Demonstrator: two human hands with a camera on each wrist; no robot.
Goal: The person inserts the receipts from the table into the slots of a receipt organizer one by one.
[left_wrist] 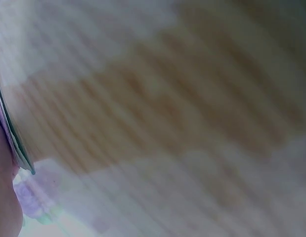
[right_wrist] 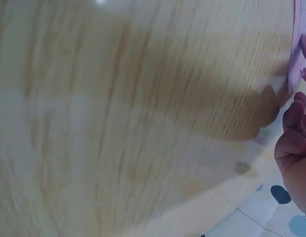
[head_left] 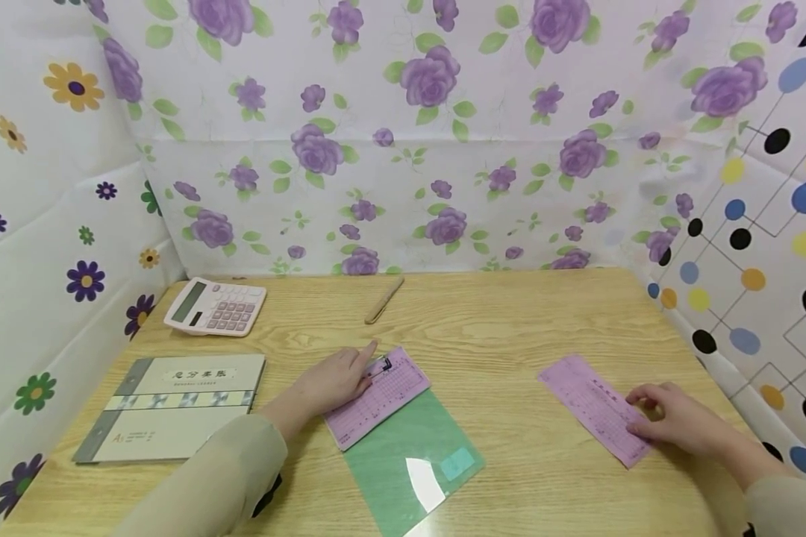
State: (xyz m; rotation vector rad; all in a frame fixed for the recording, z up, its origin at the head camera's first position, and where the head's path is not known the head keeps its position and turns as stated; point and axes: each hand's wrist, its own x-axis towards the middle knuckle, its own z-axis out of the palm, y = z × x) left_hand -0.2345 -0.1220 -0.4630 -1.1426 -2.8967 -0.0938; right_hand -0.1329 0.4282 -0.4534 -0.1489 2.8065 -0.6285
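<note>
In the head view my left hand (head_left: 336,379) rests on a stack of pink printed forms (head_left: 383,399), its index finger extended past the top edge. These forms lie over the upper end of a green plastic folder (head_left: 410,462), beside a black clip (head_left: 386,365). My right hand (head_left: 675,419) pinches the right edge of a single pink form (head_left: 598,406) between thumb and index finger. In the right wrist view, curled fingers (right_wrist: 293,116) show beside that form's edge (right_wrist: 295,74). The left wrist view catches only the edge of the folder (left_wrist: 25,165).
A pale ledger book (head_left: 188,406) lies at left, with a pink calculator (head_left: 218,307) behind it. A tan pen (head_left: 384,300) lies near the back of the wooden table (head_left: 497,328). Patterned curtains (head_left: 403,171) stand at the back and both sides.
</note>
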